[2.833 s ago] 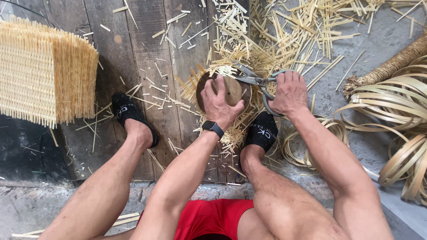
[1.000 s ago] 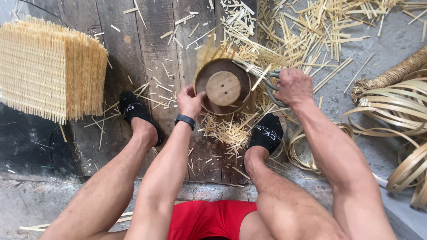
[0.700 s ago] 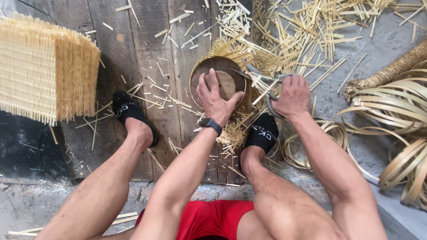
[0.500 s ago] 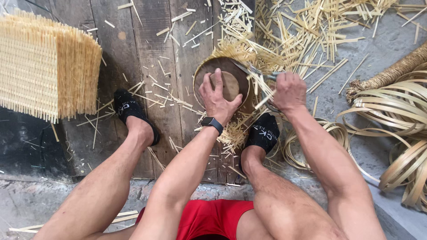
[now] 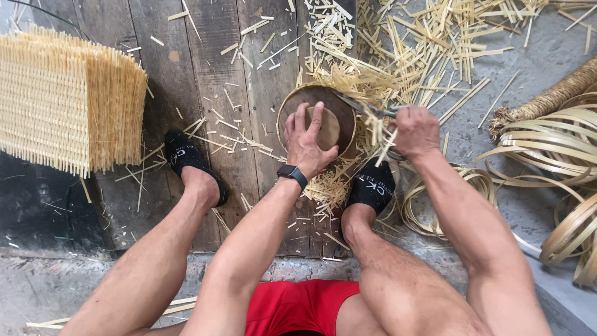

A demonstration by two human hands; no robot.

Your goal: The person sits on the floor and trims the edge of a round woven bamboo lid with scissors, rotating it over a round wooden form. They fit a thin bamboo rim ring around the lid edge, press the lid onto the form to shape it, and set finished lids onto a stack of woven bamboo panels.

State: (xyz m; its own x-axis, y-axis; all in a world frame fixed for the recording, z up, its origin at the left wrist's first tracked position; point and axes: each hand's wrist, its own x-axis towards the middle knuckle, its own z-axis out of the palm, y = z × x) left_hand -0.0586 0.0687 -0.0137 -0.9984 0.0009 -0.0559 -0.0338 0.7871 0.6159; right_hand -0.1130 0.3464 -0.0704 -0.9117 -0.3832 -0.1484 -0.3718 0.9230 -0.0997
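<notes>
Basket: round woven basket point(image 5: 339, 102) with a brown wooden bottom, turned bottom-up on the wooden planks point(image 5: 205, 74), directly under the left hand and just left of the right hand.
Basket rim: loose pale bamboo ends stick out around the edge, most of them on the side toward the right hand.
Left hand: left hand point(image 5: 308, 140) lies flat on the wooden bottom, fingers spread and pressing down; it grips nothing, it only holds the basket in place.
Wrist: black smartwatch point(image 5: 292, 175) on the left wrist, just behind the hand.
Right hand: right hand point(image 5: 415, 130) is closed around the handles of the metal shears point(image 5: 367, 107).
Shears: the blades point away from the right hand toward the left hand and reach the basket rim among the bamboo ends; I cannot tell if the blades are apart or together.
Feet: black shoe point(image 5: 372, 183) just below the basket, near both hands; other black shoe point(image 5: 186, 158) well to the left of the left hand.
Cuttings: short bamboo offcuts point(image 5: 435, 37) lie scattered beyond both hands, thickest past the right hand.
Far left: woven bamboo panel point(image 5: 68, 102) with a fringe of free ends, well apart from the left hand.
Far right: coils of flat bamboo strip point(image 5: 553, 162) and a rope-wrapped bundle point(image 5: 547, 96), beyond the right hand.
</notes>
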